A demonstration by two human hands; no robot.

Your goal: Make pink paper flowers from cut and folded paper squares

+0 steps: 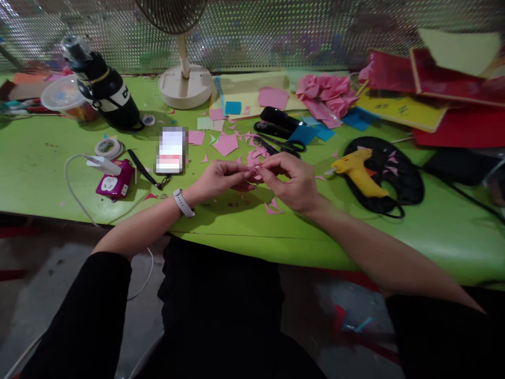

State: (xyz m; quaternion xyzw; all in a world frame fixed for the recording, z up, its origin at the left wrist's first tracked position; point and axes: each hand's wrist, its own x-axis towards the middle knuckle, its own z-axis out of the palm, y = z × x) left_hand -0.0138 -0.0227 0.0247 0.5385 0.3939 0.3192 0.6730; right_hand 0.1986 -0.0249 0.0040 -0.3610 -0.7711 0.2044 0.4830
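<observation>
Our left hand [231, 176] and right hand [292, 181], nearly closed, pinch a small pink piece [258, 168]; we judge shaping in hand, the next move needing steady fingertips.

The left hand [226, 177] and right hand [295, 181] meet at the fingertips above the green table [51, 179], pinching a small pink piece [256, 169]. Pink paper scraps [255, 156] and scissors [281, 143] lie just beyond. A yellow glue gun [361, 172] rests on a black pad [412, 181] to the right; a phone [171, 151] lies to the left.
</observation>
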